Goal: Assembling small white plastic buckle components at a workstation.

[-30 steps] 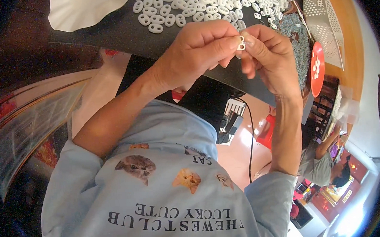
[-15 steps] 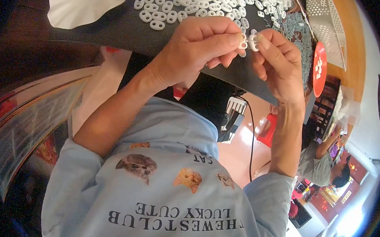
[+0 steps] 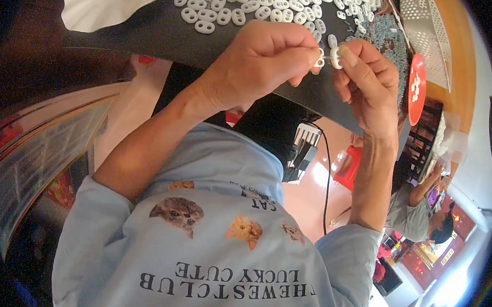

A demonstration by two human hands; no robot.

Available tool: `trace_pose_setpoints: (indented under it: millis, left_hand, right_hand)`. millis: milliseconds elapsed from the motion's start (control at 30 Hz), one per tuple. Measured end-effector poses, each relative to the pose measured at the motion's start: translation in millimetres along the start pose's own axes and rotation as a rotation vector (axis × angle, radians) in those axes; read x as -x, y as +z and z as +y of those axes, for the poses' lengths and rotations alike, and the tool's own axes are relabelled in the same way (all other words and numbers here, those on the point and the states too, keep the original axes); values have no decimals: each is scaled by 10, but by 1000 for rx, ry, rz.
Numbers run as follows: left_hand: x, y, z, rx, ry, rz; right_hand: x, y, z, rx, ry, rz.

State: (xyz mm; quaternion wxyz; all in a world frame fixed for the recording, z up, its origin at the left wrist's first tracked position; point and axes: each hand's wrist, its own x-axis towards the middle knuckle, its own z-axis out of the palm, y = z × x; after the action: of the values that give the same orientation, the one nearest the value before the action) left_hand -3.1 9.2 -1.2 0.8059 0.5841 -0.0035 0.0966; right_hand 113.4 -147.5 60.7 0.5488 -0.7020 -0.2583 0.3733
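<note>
Over the dark table edge, my left hand [image 3: 272,63] pinches a small white plastic piece with holes [image 3: 319,58] between thumb and fingers. Facing it, my right hand [image 3: 369,75] grips a white oval cord lock piece [image 3: 336,57] by thumb and forefinger. A thin metal spring [image 3: 328,57] bridges the short gap between the two parts. Just beyond my fingertips lies a scatter of white two-holed oval pieces [image 3: 206,27]. My fingers cover part of both held parts.
Many small grey pieces [image 3: 389,41] are heaped on the table [image 3: 157,44] at the right, by a red plate [image 3: 417,97] with small white bits. A white perforated basket [image 3: 426,33] stands behind. A white scalloped sheet [image 3: 102,11] lies far left. Another person [image 3: 413,211] sits at the right.
Both hands have shifted slightly right. The white parts sit a little further apart, and the spring between them now shows more clearly.
</note>
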Motion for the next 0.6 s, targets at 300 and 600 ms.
trace_pose_setpoints:
  millis: [300, 600]
  left_hand:
    - [-5, 3, 9, -59, 9, 14]
    - [-8, 0, 0, -93, -11, 16]
  right_hand:
    - [12, 49, -15, 44, -51, 23]
    - [23, 128, -23, 42, -60, 87]
